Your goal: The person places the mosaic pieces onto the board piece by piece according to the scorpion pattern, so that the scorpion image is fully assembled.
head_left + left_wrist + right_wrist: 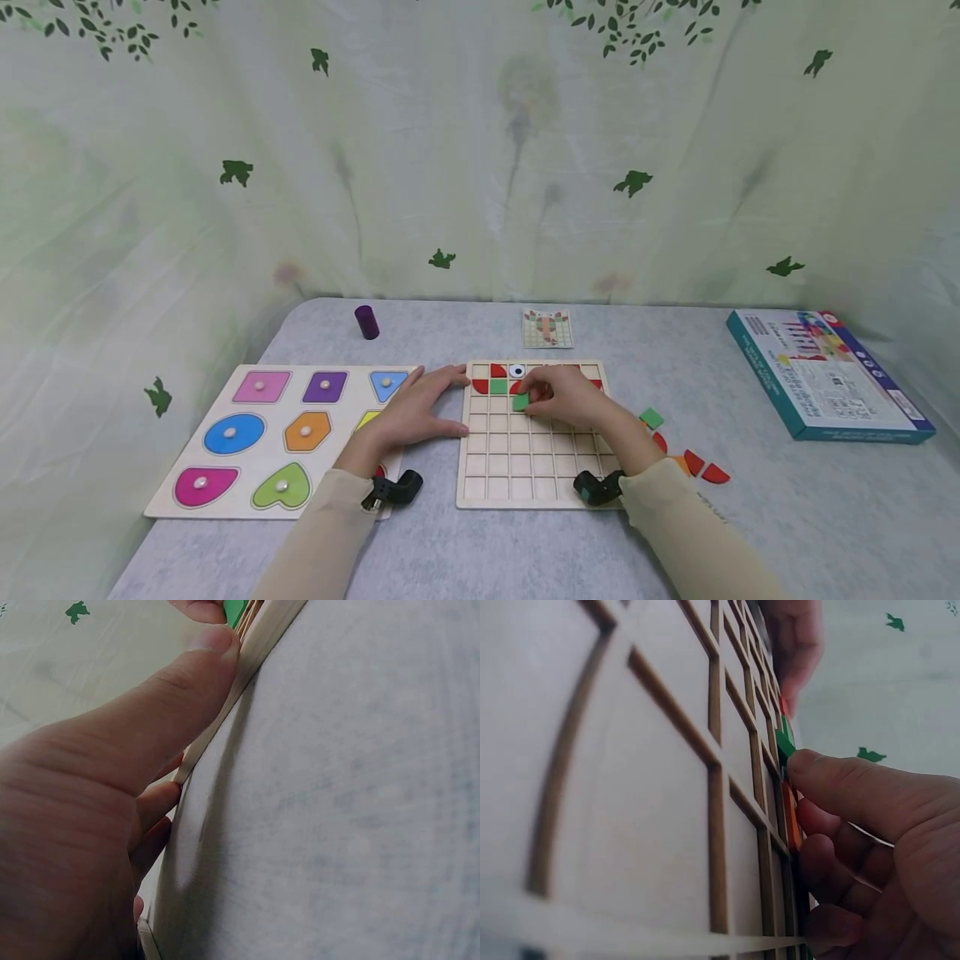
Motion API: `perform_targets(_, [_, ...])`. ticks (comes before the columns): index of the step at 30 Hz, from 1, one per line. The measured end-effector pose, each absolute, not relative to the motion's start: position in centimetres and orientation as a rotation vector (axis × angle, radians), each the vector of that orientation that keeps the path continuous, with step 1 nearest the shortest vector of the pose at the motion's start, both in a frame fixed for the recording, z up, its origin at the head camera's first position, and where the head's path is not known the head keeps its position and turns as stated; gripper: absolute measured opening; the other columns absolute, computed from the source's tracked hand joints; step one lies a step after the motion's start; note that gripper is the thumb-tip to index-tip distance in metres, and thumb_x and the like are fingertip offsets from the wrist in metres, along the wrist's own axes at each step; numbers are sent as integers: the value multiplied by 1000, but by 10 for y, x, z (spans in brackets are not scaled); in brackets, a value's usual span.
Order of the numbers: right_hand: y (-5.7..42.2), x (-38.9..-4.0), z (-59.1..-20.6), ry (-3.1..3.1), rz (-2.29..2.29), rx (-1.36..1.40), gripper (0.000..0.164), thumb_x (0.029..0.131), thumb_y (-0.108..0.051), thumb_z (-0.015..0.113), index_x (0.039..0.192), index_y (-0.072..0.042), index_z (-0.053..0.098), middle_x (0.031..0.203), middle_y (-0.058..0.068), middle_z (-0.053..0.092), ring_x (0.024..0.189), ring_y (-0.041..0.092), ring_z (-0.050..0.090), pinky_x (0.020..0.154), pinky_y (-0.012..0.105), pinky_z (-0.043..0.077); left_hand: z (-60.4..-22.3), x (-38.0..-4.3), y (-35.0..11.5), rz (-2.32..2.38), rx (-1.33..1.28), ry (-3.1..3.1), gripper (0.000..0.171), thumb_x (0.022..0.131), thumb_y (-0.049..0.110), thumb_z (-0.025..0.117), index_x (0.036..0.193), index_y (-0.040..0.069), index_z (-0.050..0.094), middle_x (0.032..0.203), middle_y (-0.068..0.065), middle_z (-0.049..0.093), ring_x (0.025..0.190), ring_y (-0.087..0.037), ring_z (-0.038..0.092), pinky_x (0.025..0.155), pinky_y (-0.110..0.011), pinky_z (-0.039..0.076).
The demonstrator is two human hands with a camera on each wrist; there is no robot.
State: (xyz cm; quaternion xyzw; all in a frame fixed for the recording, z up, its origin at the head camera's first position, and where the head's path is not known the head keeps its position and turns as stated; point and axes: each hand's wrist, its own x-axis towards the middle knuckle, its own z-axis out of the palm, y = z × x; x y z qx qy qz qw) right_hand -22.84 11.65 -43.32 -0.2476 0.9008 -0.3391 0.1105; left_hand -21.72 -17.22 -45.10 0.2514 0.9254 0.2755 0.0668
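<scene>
A wooden grid board lies in the middle of the table. Between thumb and fingers my right hand pinches a green square tile, held over the board's upper cells; in the right wrist view this tile is tilted against the grid. My left hand touches the board's left edge with thumb and fingertips, the fingers fairly straight. In the top rows sit a red quarter-round tile, another green square and an eye tile. My right hand hides part of those rows.
Right of the board lie loose tiles, among them a green one and a red one, partly behind my forearm. A pattern card, a purple cylinder, a box and a knobbed shape puzzle surround it.
</scene>
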Motion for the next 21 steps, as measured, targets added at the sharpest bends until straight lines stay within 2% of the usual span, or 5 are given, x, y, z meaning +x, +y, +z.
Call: perform_targets(21, [114,-226,-430,2649,-984,-730,16,89,-17,76,103,-19,70,80,-4,59,74,13,53,70,26,47,-451,-217,-171,822,755,2796,75,80,49,81,142,19,52,161,2,38,153,-21,30,128,-54,3])
